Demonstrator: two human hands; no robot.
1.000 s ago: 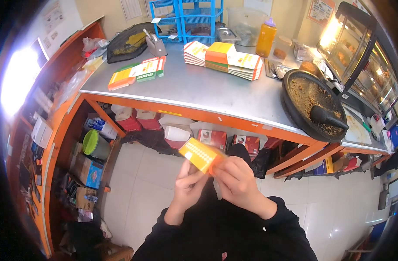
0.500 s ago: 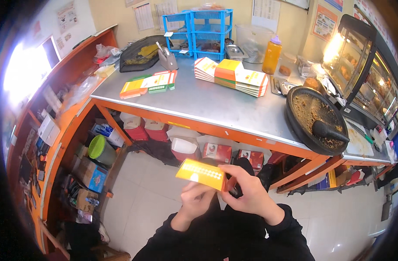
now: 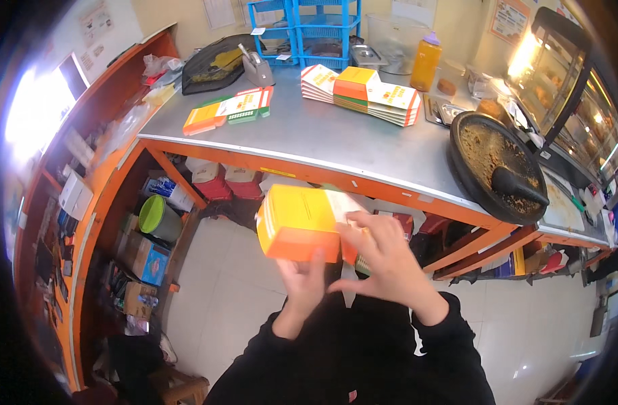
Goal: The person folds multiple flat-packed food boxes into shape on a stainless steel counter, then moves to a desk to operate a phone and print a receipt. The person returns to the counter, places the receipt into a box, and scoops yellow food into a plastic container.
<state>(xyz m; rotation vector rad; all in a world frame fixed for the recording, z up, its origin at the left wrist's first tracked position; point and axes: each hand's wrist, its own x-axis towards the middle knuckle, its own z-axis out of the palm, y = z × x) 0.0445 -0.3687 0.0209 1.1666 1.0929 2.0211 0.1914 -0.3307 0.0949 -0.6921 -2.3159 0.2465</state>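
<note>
A yellow and orange cardboard food box (image 3: 299, 214), partly folded into shape, is raised in front of me over the floor. My left hand (image 3: 302, 287) grips it from below, thumb against its orange side and the other fingers hidden behind. On the right, my right hand (image 3: 384, 263) lies against the box's white flap, fingers stretched and thumb spread away. On the metal counter beyond are a fanned stack of flat boxes (image 3: 390, 101) and, further left, another flat box (image 3: 231, 108) with green edges.
The steel-topped counter (image 3: 295, 142) runs across ahead. On it stand a stone mortar (image 3: 474, 152) with a pestle, a yellow squeeze bottle (image 3: 425, 64), blue tiered baskets (image 3: 326, 30) and a glass warming cabinet (image 3: 552, 81). An orange shelf unit (image 3: 83, 270) with a green-rimmed bin (image 3: 159, 219) is left.
The box has been lifted and turned, showing its yellow panel and orange side. My right hand has loosened from a pinch at its end to spread fingers. The view has tilted down slightly.
</note>
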